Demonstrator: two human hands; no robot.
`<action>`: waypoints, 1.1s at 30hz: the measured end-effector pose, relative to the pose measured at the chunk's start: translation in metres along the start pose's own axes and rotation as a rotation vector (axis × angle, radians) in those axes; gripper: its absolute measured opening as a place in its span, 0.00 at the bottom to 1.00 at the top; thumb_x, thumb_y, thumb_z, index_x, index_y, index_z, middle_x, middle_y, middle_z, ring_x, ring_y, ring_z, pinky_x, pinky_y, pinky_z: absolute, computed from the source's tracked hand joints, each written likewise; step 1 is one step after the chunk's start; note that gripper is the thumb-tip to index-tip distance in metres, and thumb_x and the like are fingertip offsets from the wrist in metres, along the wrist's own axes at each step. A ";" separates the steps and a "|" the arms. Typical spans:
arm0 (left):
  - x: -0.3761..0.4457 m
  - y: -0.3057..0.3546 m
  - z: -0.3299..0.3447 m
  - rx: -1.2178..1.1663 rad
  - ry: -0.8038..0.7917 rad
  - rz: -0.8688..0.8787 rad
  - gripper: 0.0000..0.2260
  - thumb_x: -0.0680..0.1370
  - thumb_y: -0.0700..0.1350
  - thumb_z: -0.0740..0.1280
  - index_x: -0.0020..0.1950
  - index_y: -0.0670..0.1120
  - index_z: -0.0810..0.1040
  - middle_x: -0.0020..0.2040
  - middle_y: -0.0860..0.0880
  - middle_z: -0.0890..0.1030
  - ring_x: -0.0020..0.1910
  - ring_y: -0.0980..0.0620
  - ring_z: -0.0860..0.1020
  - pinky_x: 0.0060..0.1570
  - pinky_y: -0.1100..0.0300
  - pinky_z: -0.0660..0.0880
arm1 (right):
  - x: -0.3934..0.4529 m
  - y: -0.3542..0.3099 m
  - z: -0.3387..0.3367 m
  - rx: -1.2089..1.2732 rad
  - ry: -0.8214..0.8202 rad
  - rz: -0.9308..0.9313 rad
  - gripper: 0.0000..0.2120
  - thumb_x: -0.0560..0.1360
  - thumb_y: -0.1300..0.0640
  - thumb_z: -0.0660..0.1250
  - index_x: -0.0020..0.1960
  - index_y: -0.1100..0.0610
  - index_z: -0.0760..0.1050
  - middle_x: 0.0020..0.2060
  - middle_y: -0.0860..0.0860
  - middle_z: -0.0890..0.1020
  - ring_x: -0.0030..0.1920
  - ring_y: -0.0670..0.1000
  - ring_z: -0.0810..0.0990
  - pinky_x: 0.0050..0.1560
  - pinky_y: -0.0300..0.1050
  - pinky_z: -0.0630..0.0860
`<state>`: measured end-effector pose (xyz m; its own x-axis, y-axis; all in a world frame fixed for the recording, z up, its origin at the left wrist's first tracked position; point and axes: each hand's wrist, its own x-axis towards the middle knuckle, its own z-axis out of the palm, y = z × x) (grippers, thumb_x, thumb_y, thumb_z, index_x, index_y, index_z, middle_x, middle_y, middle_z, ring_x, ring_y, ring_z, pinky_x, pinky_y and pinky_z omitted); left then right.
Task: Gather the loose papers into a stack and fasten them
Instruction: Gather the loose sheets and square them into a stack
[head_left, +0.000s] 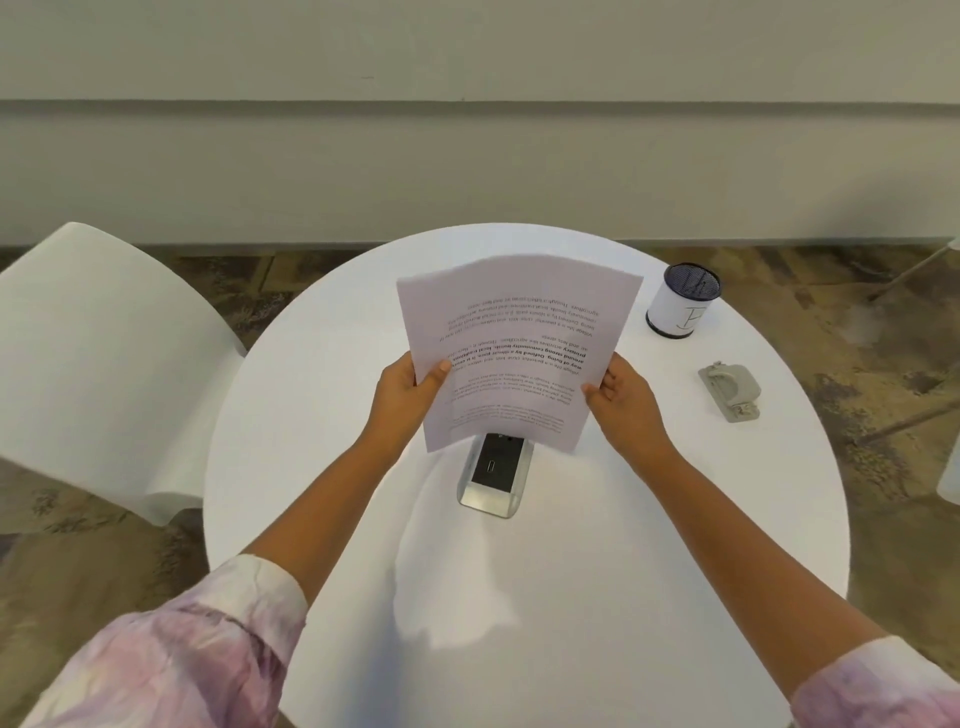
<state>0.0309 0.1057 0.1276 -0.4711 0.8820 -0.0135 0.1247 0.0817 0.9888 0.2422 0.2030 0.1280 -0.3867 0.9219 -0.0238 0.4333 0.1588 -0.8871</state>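
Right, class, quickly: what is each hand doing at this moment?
Left hand: holds the left edge of the papers, thumb on the front.
Right hand: holds the papers' right edge, fingers curled round it.

Light: we are seeing soft, even brightness | Shadows: a faint one is falling across the table (649, 545) — toward us | Edges: wide-angle bending | Focus: print is blurring slightly

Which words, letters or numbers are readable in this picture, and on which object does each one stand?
"P": a single thin letter on the white band of the pen cup; it looks like a P, not certain.
Papers, held by the left hand and right hand: printed paragraphs, upside down to the camera and too blurred to read.
Stapler: a small mark, unreadable.
Hole punch: no text visible.
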 end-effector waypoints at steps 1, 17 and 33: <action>-0.001 -0.002 0.000 0.000 0.005 -0.007 0.08 0.79 0.45 0.62 0.58 0.52 0.73 0.50 0.53 0.79 0.47 0.55 0.78 0.42 0.64 0.76 | -0.001 0.001 0.001 -0.007 -0.010 0.005 0.19 0.77 0.65 0.57 0.67 0.56 0.67 0.63 0.54 0.76 0.61 0.55 0.75 0.62 0.53 0.74; -0.004 -0.002 -0.001 -0.132 0.029 -0.082 0.08 0.80 0.46 0.58 0.57 0.50 0.75 0.53 0.47 0.80 0.49 0.50 0.79 0.52 0.51 0.77 | -0.001 0.020 0.006 0.063 0.082 0.132 0.26 0.75 0.59 0.66 0.71 0.55 0.60 0.69 0.52 0.69 0.67 0.51 0.69 0.64 0.42 0.65; -0.028 -0.018 0.011 -0.545 0.186 -0.232 0.12 0.79 0.39 0.62 0.58 0.54 0.73 0.56 0.54 0.80 0.56 0.54 0.78 0.56 0.54 0.76 | -0.011 0.034 0.019 0.338 0.100 0.341 0.16 0.73 0.70 0.63 0.56 0.54 0.70 0.52 0.55 0.79 0.46 0.50 0.78 0.47 0.44 0.76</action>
<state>0.0518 0.0846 0.1084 -0.5827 0.7702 -0.2594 -0.4396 -0.0302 0.8977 0.2459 0.1916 0.0899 -0.1812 0.9337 -0.3088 0.2268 -0.2659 -0.9369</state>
